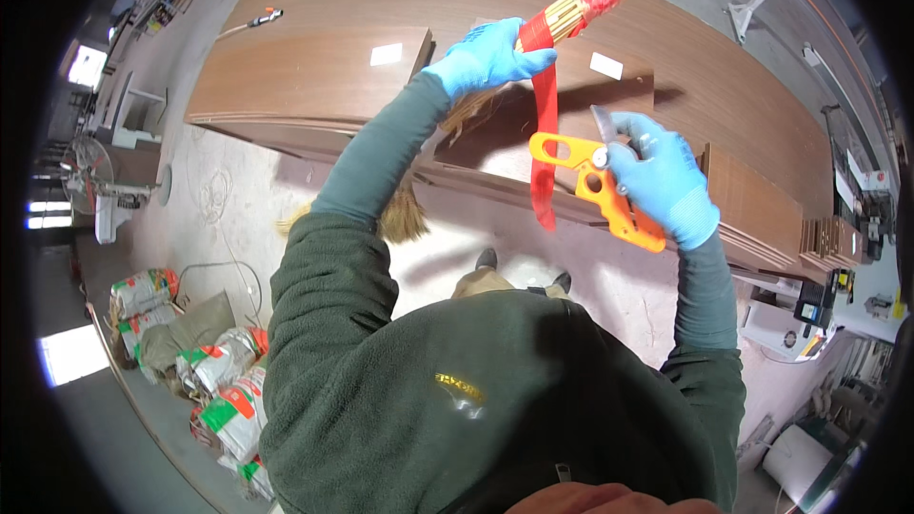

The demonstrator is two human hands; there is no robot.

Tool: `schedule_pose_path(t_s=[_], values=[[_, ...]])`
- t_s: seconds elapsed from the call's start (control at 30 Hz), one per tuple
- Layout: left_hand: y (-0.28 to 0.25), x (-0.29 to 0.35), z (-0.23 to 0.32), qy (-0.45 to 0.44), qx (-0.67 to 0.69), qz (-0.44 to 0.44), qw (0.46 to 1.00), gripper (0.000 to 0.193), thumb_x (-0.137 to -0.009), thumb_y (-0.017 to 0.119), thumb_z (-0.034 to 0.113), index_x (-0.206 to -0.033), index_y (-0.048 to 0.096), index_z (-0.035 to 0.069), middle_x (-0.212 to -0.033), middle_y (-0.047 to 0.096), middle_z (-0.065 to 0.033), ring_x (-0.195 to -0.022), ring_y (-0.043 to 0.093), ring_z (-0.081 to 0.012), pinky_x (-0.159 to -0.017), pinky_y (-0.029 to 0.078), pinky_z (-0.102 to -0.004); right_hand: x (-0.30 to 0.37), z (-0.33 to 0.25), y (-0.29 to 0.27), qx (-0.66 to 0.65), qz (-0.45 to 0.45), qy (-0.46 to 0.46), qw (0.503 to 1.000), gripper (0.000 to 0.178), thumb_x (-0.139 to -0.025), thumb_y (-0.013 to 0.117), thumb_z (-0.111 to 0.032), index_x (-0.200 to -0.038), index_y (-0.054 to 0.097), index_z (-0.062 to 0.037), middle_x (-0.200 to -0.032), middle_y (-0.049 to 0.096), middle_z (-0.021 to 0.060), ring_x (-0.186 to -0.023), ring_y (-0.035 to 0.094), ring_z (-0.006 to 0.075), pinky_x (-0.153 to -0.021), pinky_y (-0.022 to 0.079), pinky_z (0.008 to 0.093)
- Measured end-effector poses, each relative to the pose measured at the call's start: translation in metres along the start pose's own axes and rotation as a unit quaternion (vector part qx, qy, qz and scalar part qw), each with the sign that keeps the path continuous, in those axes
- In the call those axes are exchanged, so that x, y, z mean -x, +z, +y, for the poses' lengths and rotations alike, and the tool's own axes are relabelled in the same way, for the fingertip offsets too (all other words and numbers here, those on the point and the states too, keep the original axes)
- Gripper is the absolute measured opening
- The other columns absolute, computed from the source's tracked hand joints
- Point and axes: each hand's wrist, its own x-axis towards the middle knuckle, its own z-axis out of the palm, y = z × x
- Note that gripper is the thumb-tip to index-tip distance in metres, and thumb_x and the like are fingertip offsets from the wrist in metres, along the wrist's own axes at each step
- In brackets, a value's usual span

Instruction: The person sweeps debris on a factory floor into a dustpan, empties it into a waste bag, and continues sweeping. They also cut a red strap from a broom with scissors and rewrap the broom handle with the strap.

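Observation:
My left hand (490, 59), in a blue glove, is closed around the bundled stalks of a straw broom (564, 21), whose handle rises to the upper right under red wrapping. Straw bristles (405, 214) show beside and below my left forearm, which hides part of them. From the grip a strip of red tape (545, 186) hangs down with a loose lower end. My right hand (662, 176), also gloved in blue, grips an orange plastic tool (602, 192) with cut-out loops and a grey, blade-like piece pointing up. One orange loop overlaps the red strip.
Brown wooden panels (314, 67) lie stacked across a wide work surface in front of me, with white labels (606, 65) on them. A hose fitting (265, 17) rests at the far left. Filled bags (233, 409) stand on the floor at lower left, and a fan (88, 167) is farther left.

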Motion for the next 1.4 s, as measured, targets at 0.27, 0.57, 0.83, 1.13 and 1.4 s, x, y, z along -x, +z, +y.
schedule_pose_path(t_s=[0.27,0.57,0.83,1.13,1.4], values=[[-0.028,0.053,0.091,0.015,-0.02,0.002,1.0,0.065,-0.087,0.068,0.061,-0.114,0.068,0.002,-0.1,0.073,-0.0142,-0.093,0.07,-0.0235,-0.088,0.054,-0.0378,0.039,-0.044,0.011,0.242,0.079,-0.06,0.965,0.039,-0.093,0.059,-0.026,-0.124,0.065,-0.0044,-0.088,0.073,0.0216,-0.079,0.072,0.0384,-0.075,0.056,0.0476],[-0.039,0.115,0.215,0.009,-0.139,-0.083,0.987,0.069,-0.088,0.064,0.066,-0.111,0.068,0.001,-0.086,0.072,-0.0138,-0.084,0.071,-0.0235,-0.082,0.055,-0.0364,0.11,-0.033,-0.011,0.254,0.14,-0.118,0.95,0.026,-0.093,0.058,-0.023,-0.11,0.063,-0.0033,-0.079,0.07,0.0223,-0.072,0.07,0.0399,-0.069,0.054,0.0511],[-0.02,0.16,0.273,0.035,-0.053,-0.06,0.996,0.076,-0.082,0.064,0.072,-0.091,0.075,-0.002,-0.076,0.069,-0.0148,-0.07,0.068,-0.0207,-0.067,0.054,-0.0354,0.176,-0.015,-0.028,0.23,0.236,-0.19,0.925,0.026,-0.091,0.06,-0.018,-0.113,0.062,-0.0064,-0.076,0.07,0.021,-0.068,0.07,0.0393,-0.064,0.054,0.0502],[0.002,0.211,0.324,0.063,-0.037,-0.057,0.996,0.079,-0.086,0.062,0.076,-0.097,0.074,-0.001,-0.077,0.069,-0.0121,-0.07,0.067,-0.0177,-0.066,0.055,-0.0347,0.241,0.003,-0.04,0.232,0.266,-0.212,0.912,0.031,-0.091,0.063,-0.019,-0.12,0.062,-0.0074,-0.078,0.072,0.0189,-0.068,0.071,0.0385,-0.062,0.054,0.0484],[0.015,0.245,0.356,0.066,-0.005,-0.037,0.997,0.074,-0.088,0.066,0.072,-0.106,0.074,0.0,-0.084,0.071,-0.0112,-0.073,0.069,-0.0177,-0.068,0.057,-0.0316,0.275,0.01,-0.046,0.24,0.287,-0.229,0.899,0.036,-0.091,0.064,-0.02,-0.124,0.062,-0.0044,-0.079,0.073,0.0172,-0.067,0.072,0.0355,-0.061,0.055,0.0456]])
